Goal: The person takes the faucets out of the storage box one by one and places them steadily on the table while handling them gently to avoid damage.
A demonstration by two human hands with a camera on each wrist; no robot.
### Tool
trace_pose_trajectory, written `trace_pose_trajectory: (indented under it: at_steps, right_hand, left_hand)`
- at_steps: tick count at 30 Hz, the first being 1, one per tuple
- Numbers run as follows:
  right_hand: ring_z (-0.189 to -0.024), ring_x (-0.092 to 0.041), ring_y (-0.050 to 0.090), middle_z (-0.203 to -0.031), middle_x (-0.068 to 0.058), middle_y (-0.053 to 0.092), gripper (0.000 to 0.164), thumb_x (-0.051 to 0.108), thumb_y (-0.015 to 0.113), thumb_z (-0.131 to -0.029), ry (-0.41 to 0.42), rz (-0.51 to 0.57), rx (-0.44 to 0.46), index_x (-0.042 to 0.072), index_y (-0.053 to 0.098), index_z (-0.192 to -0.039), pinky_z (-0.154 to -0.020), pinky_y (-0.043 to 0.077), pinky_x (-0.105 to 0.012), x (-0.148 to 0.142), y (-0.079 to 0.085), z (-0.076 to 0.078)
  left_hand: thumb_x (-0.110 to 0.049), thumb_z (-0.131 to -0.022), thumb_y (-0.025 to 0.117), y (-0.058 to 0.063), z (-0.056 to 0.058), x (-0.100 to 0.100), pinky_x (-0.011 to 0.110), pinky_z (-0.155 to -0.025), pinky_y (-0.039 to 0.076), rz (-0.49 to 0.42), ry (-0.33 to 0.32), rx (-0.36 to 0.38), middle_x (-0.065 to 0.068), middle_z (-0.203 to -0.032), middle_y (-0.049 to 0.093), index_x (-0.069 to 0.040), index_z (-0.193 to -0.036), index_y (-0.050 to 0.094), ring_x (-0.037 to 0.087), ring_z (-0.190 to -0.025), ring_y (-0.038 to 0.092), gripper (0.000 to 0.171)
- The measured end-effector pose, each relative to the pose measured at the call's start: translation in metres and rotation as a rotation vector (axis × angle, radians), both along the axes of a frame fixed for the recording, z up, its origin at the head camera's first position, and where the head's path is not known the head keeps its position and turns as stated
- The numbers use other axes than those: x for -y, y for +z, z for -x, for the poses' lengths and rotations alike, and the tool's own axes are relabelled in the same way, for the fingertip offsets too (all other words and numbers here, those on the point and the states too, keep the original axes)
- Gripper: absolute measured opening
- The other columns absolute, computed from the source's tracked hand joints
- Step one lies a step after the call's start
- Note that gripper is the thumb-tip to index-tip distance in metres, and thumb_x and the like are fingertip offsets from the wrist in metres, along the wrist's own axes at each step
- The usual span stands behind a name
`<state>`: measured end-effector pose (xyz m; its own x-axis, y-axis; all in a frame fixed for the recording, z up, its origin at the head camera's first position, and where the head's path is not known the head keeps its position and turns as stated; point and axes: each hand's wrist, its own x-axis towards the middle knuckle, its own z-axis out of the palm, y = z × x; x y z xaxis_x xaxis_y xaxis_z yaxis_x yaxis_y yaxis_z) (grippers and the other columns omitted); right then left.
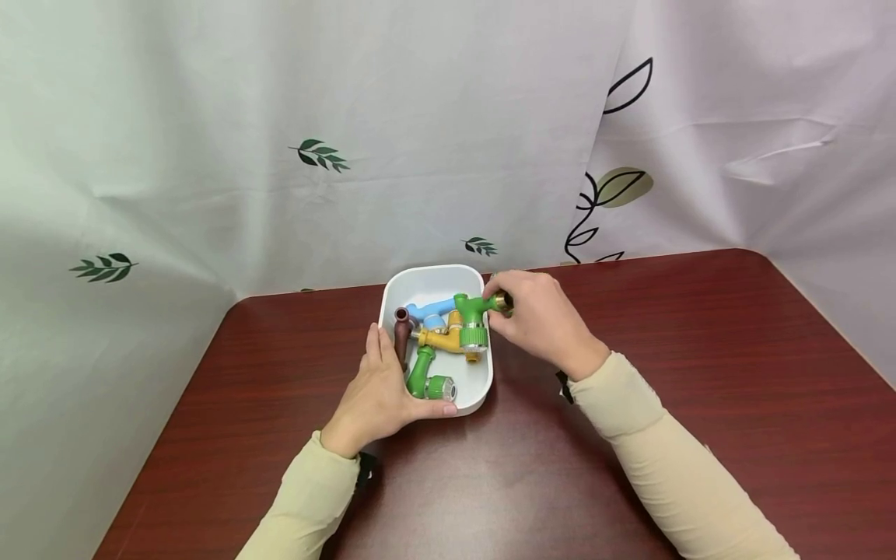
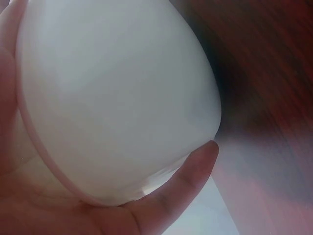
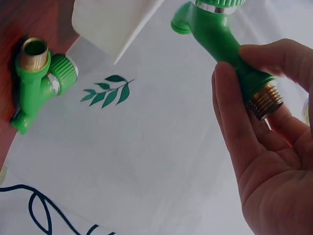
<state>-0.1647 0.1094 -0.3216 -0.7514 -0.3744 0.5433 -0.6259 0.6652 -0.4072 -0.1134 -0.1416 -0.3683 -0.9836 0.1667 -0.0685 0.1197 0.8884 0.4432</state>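
A white tub (image 1: pixel 434 271) sits on the dark red table and holds several plastic taps. My left hand (image 1: pixel 389 383) grips its near left corner, thumb along the near wall; the left wrist view shows the tub wall (image 2: pixel 117 98) cupped in my palm with the thumb (image 2: pixel 191 169) under it. My right hand (image 1: pixel 500 303) pinches a green tap (image 1: pixel 472 317) by its brass threaded end (image 3: pixel 264 100), holding it over the tub's right side. In the tub lie a second green tap (image 1: pixel 428 377), a yellow tap (image 1: pixel 441 340), a blue tap (image 1: pixel 430 311) and a brown tap (image 1: pixel 402 334).
The red wooden table (image 1: pixel 630 435) stretches out on both sides of the tub. A white curtain with leaf prints (image 1: pixel 318 154) closes off the back and the sides. Cream sleeves cover both forearms.
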Motion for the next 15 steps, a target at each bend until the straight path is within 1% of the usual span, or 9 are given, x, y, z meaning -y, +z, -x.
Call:
trace_pose_trajectory:
  at_steps: [3,6,11,15]
  right_hand:
    - [-0.068,-0.016,0.058,-0.087,-0.003,0.071,0.017,-0.001,0.076,-0.075,-0.042,0.025,-0.008,0.007,0.074,-0.089,-0.065,0.048,-0.032,-0.005,0.001,0.003]
    - [-0.066,-0.017,0.058,-0.087,-0.005,0.072,0.017,-0.001,0.076,-0.075,-0.083,0.053,0.005,0.006,0.074,-0.090,-0.063,0.047,-0.033,-0.011,0.001,0.005]
    - [-0.061,-0.018,0.055,-0.080,-0.005,0.071,0.016,0.000,0.076,-0.075,-0.143,0.096,0.019,0.005,0.075,-0.090,-0.058,0.045,-0.032,-0.020,0.002,0.008]
    - [-0.060,-0.020,0.054,-0.076,-0.004,0.070,0.015,0.002,0.074,-0.075,-0.199,0.112,0.019,0.005,0.076,-0.089,-0.058,0.043,-0.033,-0.026,0.001,0.012]
  left_hand:
    - [-0.080,-0.055,0.080,0.000,0.000,0.000,0.054,-0.102,0.044,0.003,-0.001,-0.001,0.028,-0.164,-0.007,0.013,-0.155,0.000,0.048,-0.147,0.021,0.158]
    - [-0.080,-0.056,0.080,0.000,0.000,0.001,0.055,-0.103,0.043,0.004,-0.002,-0.003,0.029,-0.163,-0.007,0.013,-0.155,0.000,0.048,-0.147,0.020,0.158]
    - [-0.079,-0.056,0.081,0.000,0.000,0.001,0.055,-0.103,0.043,0.006,-0.004,-0.005,0.029,-0.163,-0.007,0.013,-0.155,0.000,0.048,-0.147,0.019,0.157]
    - [-0.079,-0.056,0.081,0.000,0.000,0.000,0.055,-0.103,0.043,0.009,-0.002,-0.008,0.028,-0.164,-0.006,0.013,-0.155,0.001,0.047,-0.148,0.019,0.157]
